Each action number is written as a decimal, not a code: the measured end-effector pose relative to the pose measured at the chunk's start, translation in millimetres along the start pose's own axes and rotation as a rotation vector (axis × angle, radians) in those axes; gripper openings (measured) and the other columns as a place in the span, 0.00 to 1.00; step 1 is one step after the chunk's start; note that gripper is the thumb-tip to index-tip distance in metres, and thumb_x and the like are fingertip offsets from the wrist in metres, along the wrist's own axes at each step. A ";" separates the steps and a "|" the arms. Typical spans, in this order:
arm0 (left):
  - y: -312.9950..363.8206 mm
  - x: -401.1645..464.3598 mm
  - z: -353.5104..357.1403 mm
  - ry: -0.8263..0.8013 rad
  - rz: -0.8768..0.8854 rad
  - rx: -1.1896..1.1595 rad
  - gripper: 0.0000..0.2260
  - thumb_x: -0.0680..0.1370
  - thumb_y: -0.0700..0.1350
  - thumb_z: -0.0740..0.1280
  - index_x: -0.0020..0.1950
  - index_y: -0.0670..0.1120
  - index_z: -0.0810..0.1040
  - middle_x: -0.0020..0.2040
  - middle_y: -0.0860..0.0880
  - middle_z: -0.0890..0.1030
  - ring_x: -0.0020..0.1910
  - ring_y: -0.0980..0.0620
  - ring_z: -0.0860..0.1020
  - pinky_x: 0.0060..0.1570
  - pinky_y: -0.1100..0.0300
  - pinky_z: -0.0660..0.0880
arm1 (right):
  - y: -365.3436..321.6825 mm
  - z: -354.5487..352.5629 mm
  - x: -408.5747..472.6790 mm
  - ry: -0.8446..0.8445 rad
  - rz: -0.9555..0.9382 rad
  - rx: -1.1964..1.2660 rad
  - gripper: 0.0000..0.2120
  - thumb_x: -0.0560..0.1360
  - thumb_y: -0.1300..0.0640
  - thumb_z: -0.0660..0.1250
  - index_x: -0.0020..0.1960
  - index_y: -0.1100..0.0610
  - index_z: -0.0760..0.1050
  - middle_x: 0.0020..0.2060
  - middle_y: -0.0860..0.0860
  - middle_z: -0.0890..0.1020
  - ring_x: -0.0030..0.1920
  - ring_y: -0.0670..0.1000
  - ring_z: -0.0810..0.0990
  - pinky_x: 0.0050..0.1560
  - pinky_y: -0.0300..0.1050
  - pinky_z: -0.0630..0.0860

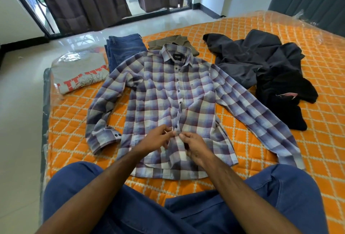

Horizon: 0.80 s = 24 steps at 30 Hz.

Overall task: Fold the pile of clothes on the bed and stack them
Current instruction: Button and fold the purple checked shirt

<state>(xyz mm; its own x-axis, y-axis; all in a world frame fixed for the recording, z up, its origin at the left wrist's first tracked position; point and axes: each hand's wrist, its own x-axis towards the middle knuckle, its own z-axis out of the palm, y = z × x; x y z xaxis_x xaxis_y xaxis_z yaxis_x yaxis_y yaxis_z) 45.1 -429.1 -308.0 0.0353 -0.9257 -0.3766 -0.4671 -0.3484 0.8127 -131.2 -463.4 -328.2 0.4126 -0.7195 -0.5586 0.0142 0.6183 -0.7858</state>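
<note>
Left hand (158, 138) and right hand (194, 147) both pinch the front placket of the plaid shirt (168, 93), near its hem; folded jeans (125, 48) lie beyond its collar.

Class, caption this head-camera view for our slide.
Both hands pinch the placket of a plaid shirt spread on the orange mattress.

left hand (158, 138): fingers curled, apparently pinching | right hand (194, 146): curled, pinching, nearly touching left
</note>
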 end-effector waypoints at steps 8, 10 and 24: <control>-4.2 -1.2 -11.2 0.039 -0.031 -0.126 0.08 0.80 0.48 0.70 0.50 0.44 0.78 0.35 0.48 0.79 0.31 0.56 0.77 0.30 0.64 0.74 | 3.8 27.0 10.5 0.053 -0.069 -0.100 0.10 0.78 0.58 0.72 0.58 0.60 0.80 0.48 0.59 0.85 0.42 0.54 0.82 0.41 0.44 0.80; -8.1 -0.9 -13.8 0.095 -0.026 -0.100 0.06 0.79 0.45 0.72 0.47 0.43 0.80 0.36 0.46 0.81 0.32 0.54 0.79 0.31 0.61 0.77 | 3.7 27.4 11.0 0.054 -0.063 -0.111 0.12 0.77 0.62 0.73 0.59 0.62 0.77 0.47 0.62 0.85 0.42 0.54 0.84 0.43 0.46 0.82; -15.9 -1.3 -41.4 0.492 -0.038 0.011 0.05 0.81 0.49 0.69 0.50 0.48 0.78 0.43 0.51 0.80 0.42 0.55 0.78 0.37 0.62 0.71 | 33.3 51.1 27.1 0.405 -0.203 -1.171 0.34 0.72 0.31 0.68 0.67 0.53 0.65 0.58 0.50 0.79 0.55 0.54 0.81 0.47 0.47 0.72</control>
<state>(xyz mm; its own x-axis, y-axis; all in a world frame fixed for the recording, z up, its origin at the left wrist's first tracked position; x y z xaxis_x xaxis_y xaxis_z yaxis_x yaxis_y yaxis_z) 89.1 -428.5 -302.0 0.4647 -0.8728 -0.1493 -0.4664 -0.3846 0.7966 -73.0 -446.1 -355.9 0.1857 -0.9423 -0.2785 -0.8573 -0.0169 -0.5145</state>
